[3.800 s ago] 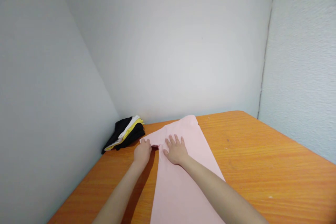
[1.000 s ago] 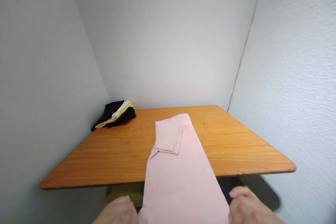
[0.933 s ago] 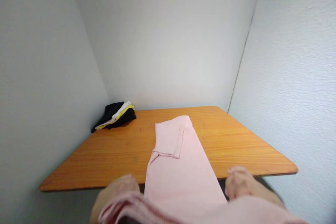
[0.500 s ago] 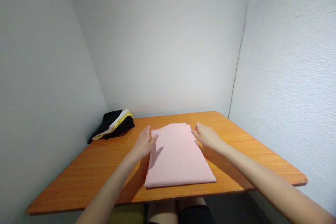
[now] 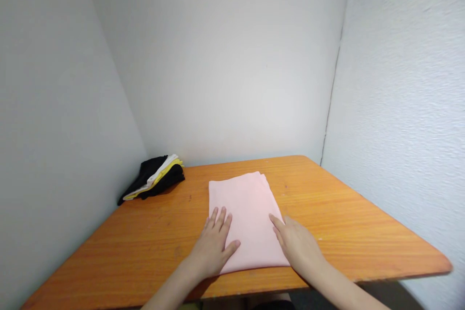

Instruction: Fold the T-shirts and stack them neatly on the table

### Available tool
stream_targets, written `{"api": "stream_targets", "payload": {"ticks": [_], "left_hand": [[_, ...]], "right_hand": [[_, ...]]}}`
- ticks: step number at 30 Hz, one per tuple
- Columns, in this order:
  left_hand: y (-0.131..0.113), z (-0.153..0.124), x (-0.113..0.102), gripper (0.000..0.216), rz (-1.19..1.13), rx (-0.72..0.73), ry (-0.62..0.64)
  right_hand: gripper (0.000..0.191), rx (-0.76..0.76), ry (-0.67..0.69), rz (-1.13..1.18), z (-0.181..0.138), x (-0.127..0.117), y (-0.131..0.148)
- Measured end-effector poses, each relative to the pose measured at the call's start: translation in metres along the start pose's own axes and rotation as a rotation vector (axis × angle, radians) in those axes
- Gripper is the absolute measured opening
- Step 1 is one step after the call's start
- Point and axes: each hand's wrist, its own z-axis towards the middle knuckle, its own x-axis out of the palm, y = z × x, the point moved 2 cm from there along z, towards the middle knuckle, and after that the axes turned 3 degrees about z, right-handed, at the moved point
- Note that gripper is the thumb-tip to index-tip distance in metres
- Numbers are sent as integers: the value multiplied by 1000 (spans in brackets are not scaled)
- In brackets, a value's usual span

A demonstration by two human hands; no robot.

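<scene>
A pink cloth (image 5: 247, 203), folded into a flat rectangle, lies on the wooden table in front of me. On its near left part rests my left hand (image 5: 214, 244), palm down with the fingers spread. My right hand (image 5: 298, 242) lies along the cloth's near right edge, its fingers stretched out and touching the fabric. Neither hand grasps anything. The cloth's near corners are partly covered by my hands, and whether it is a garment cannot be made out.
A stack of folded black, white and yellow clothes (image 5: 156, 177) sits at the table's far left, near the wall. The orange-brown wooden table (image 5: 348, 223) reaches to the back wall (image 5: 225, 68), with another wall (image 5: 410, 106) on the right.
Both hands have come nearer to me, from beside the cloth's far part down onto its near part. The right fingers, curled before, are now stretched out. The view has shifted slightly.
</scene>
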Motion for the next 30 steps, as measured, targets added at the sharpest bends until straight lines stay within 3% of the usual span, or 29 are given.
{"api": "stream_targets", "payload": {"ticks": [3, 6, 13, 18, 22, 27, 30], "left_hand": [[-18, 9, 3, 79, 27, -20, 12], [-57, 31, 9, 79, 43, -9, 1], [-198, 100, 37, 82, -40, 82, -99], [-278, 125, 44, 83, -82, 51, -102], [-298, 130, 46, 82, -82, 13, -87], [-296, 127, 46, 80, -127, 37, -101], [-296, 122, 48, 80, -151, 21, -105]], "right_hand": [[45, 28, 57, 72, -3, 1, -24], [44, 99, 59, 130, -11, -2, -70], [41, 451, -8, 40, -53, -18, -214], [40, 585, -7, -84, -74, -32, -278], [40, 648, -39, -94, -79, -28, -300], [48, 684, 39, 178, -77, -4, -319], [46, 654, 47, 225, -80, 1, -328]]}}
